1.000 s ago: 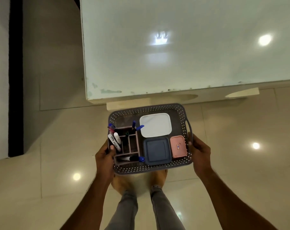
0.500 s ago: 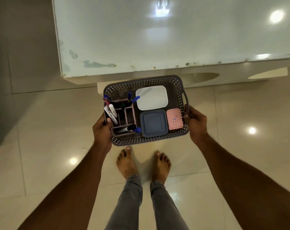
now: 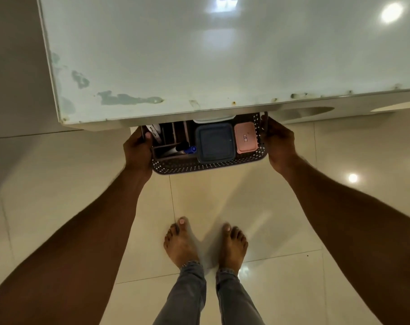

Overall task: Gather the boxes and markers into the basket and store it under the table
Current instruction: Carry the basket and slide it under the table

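Observation:
The grey perforated basket (image 3: 199, 165) is held low, its far half hidden under the white table's (image 3: 199, 55) front edge. My left hand (image 3: 138, 148) grips its left side and my right hand (image 3: 280, 143) grips its right side. Inside I see a dark blue box (image 3: 214, 143), a pink box (image 3: 245, 137) to its right, a sliver of a white box (image 3: 213, 119) at the table edge, and markers (image 3: 185, 149) lying in a brown divided holder (image 3: 170, 139) on the left.
Glossy cream floor tiles (image 3: 58, 184) lie all around. My bare feet (image 3: 206, 242) stand just behind the basket. A pale panel of the table base (image 3: 340, 111) shows under the edge on the right. A wall (image 3: 11, 66) runs on the left.
Both hands have moved the basket forward and down, so its far half now sits beneath the table edge. The white box and several markers are mostly hidden.

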{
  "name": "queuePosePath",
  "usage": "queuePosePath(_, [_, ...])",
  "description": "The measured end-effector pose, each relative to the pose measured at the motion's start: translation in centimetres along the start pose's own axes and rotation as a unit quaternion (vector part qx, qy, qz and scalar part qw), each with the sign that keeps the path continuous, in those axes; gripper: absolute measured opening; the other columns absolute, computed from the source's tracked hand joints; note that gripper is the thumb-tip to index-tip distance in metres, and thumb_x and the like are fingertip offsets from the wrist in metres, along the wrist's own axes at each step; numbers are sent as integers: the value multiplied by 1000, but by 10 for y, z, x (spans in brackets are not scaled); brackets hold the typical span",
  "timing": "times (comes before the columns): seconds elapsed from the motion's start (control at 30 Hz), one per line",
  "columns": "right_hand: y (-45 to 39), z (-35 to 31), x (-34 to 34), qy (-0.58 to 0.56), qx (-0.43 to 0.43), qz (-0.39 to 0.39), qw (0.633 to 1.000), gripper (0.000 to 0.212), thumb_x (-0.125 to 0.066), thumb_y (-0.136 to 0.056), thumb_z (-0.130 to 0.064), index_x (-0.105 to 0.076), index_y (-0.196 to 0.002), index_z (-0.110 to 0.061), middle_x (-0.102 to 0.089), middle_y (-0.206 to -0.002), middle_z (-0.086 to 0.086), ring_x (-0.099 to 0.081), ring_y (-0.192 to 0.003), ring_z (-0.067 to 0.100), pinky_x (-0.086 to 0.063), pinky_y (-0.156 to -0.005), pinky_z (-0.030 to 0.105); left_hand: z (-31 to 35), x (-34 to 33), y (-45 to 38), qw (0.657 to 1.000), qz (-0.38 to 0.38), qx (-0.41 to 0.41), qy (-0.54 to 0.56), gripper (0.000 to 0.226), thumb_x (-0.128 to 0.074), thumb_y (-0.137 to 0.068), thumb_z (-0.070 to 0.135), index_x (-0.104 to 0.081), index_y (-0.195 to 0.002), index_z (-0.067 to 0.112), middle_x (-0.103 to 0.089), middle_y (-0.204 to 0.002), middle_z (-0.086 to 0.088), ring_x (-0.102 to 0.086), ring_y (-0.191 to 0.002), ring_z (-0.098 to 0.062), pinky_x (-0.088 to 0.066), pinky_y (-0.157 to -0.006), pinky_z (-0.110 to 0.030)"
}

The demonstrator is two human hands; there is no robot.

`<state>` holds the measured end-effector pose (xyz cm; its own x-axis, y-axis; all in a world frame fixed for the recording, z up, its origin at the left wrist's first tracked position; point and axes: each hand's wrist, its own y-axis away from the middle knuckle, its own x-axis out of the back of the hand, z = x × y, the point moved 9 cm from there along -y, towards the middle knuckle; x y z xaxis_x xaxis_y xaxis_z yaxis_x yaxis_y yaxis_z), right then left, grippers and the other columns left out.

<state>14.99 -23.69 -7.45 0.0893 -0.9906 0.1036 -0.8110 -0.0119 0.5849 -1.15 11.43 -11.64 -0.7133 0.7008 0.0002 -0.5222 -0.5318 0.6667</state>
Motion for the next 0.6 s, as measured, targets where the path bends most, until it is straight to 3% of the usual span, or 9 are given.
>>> queuePosePath(0.1, [-17, 1, -9, 20, -4, -13, 1000, 54, -36, -75, 36, -69, -101, 2, -67, -101, 17, -60, -97, 29, -51, -87, 43, 28, -5, 2, 1000, 19, -11, 0, 29, -54, -101, 1, -69, -78, 11, -75, -79, 1, -73, -70, -20, -59, -88, -49])
queuePosePath(0.17, [-29, 7, -6, 40, -21, 13, 999, 50, -38, -76, 35, -66, -79, -6, -67, -80, 7, -59, -86, 24, -50, -80, 34, 26, -17, 36, 990, 47, -53, -119, 28, -50, -101, 11, -62, -76, 6, -77, -77, 6, -59, -56, -32, -56, -99, -50])
queuePosePath(0.2, [-35, 9, -5, 48, -26, 26, 998, 52, -42, -79, 34, -67, -76, -11, -68, -76, 1, -60, -85, 23, -52, -80, 32, 3, 2, 52, 977, 107, 1, -185, 23, -45, -100, 14, -59, -87, 2, -79, -87, 1, -58, -62, -36, -31, -89, 12])
queuePosePath(0.23, [-40, 11, -5, 54, -31, 39, 997, 51, -47, -83, 31, -68, -78, -15, -70, -79, -1, -63, -87, 23, -55, -83, 34, -12, 18, 75, 928, 170, -26, -331, 24, -40, -102, 15, -59, -105, 0, -77, -104, -15, -61, -79, -48, -31, -58, -91])
queuePosePath(0.27, [-45, 14, -4, 56, -36, 48, 997, 48, -50, -87, 28, -70, -81, -16, -71, -84, -2, -66, -92, 24, -57, -88, 36, -45, 15, 91, 897, 131, 4, -423, 32, -36, -104, 17, -55, -127, 4, -67, -126, -20, -60, -107, -49, -41, -111, -54])
queuePosePath(0.33, [-55, 18, -5, 65, -41, 57, 995, 41, -55, -92, 20, -71, -88, -18, -72, -91, -4, -70, -92, 18, -59, -90, 30, -133, 8, 130, 863, -18, 85, -497, 44, -26, -106, 28, -36, -148, 21, -52, -143, 1, -47, -134, -18, -34, -114, -33])
queuePosePath(0.37, [-59, 19, -5, 70, -41, 58, 995, 40, -57, -93, 18, -71, -91, -20, -73, -93, -6, -71, -90, 13, -60, -88, 26, -147, 10, 127, 878, -30, 91, -469, 45, -24, -106, 31, -32, -149, 25, -48, -143, 8, -44, -134, -11, -33, -113, -28])
queuePosePath(0.47, [-70, 20, -7, 71, -36, 56, 995, 37, -56, -96, 14, -70, -96, -20, -74, -100, -3, -71, -94, 13, -61, -91, 30, -134, 7, 130, 862, -17, 65, -503, 45, -24, -106, 30, -31, -150, 25, -47, -144, 8, -43, -135, -10, -32, -114, -26])
queuePosePath(0.6, [-79, 19, -9, 53, -26, 51, 997, 34, -55, -97, 11, -70, -92, -19, -74, -90, -6, -71, -83, 8, -63, -80, 28, -140, 6, 132, 916, 36, 196, -347, 46, -24, -105, 30, -30, -150, 24, -45, -147, 7, -43, -136, -12, -32, -114, -28])
